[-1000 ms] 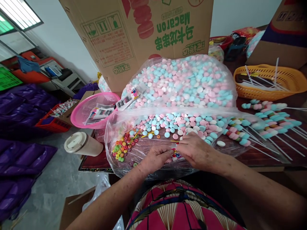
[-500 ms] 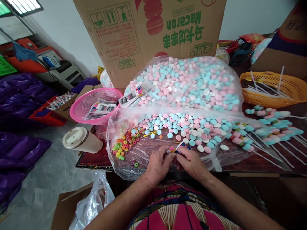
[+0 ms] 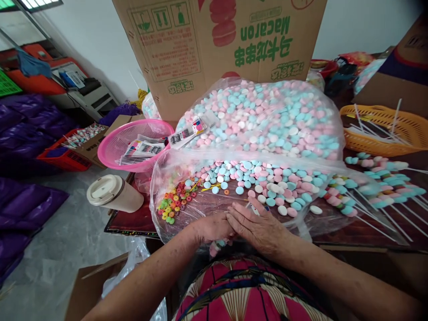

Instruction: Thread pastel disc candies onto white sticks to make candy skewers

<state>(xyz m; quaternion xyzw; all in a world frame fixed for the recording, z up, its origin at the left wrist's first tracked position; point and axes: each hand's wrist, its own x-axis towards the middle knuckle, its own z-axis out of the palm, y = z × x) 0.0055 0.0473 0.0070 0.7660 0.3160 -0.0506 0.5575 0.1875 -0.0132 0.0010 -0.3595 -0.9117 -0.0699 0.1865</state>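
Observation:
My left hand (image 3: 209, 228) is curled at the near edge of a clear plastic sheet (image 3: 200, 214), and pink and blue pieces of a candy skewer (image 3: 216, 244) show just below it. My right hand (image 3: 259, 227) lies flat with stretched fingers over the left hand's fingers, hiding them. A thin white stick end (image 3: 251, 206) pokes out past the right fingertips. Loose pink, blue and white candy discs (image 3: 267, 183) are spread on the sheet beyond both hands. Small coloured ring candies (image 3: 172, 203) lie to the left.
A big clear bag of candy discs (image 3: 261, 120) leans on a cardboard box (image 3: 217, 40). Finished skewers (image 3: 374, 187) lie right, by an orange basket (image 3: 384, 142) of sticks. A pink basket (image 3: 110, 156) and a lidded cup (image 3: 113, 194) sit left.
Both hands have dropped toward the table edge. The skewer held up between the fingertips is now mostly covered, and the right hand has flattened over the left.

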